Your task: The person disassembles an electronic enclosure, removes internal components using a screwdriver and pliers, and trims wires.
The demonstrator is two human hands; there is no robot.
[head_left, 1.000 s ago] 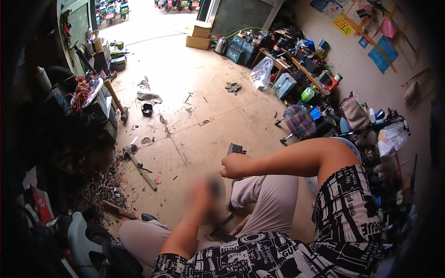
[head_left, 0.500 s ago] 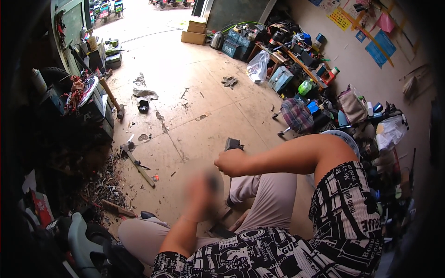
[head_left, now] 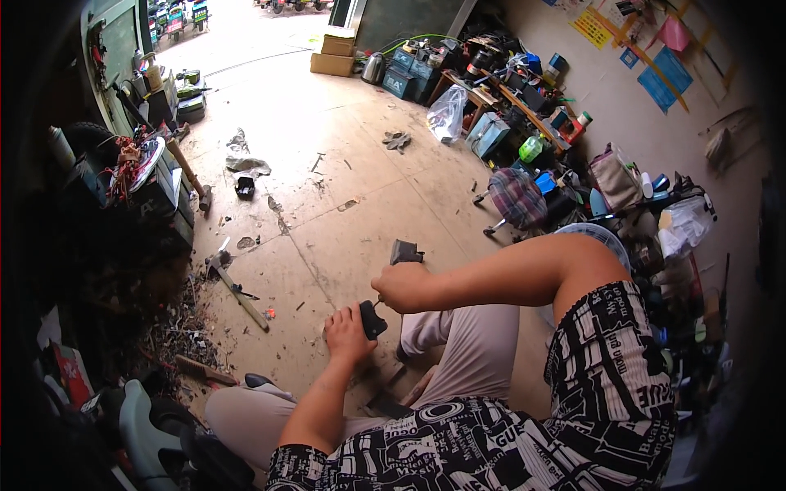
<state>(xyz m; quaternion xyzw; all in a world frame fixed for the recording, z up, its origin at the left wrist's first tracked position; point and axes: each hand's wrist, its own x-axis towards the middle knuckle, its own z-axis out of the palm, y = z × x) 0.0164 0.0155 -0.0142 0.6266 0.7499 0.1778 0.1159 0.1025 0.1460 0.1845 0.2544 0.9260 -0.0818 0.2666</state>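
Note:
My left hand (head_left: 348, 334) is wrapped round a small black piece (head_left: 373, 321), rounded and apparently plastic, low over the floor between my legs. Just right of it, my right hand (head_left: 401, 286) is closed in a fist. A thin metal bit (head_left: 380, 300) shows below its fingers, near the black piece; most of what the fist grips is hidden. Right behind this fist is a dark boxy block (head_left: 406, 252); I cannot tell whether it touches the hand.
A hammer (head_left: 237, 288) and a wooden-handled brush (head_left: 206, 370) lie to the left among scraps. Ahead lie a dark glove (head_left: 397, 141) and a small black box (head_left: 245, 188). A plaid-topped stool (head_left: 517, 199) stands right, beside cluttered shelving. Cardboard boxes (head_left: 332, 64) stand by the doorway.
My left hand, blurred before, now shows clearly round the black piece, a little to the right and lower. My right fist stays close by. The whole view has shifted slightly.

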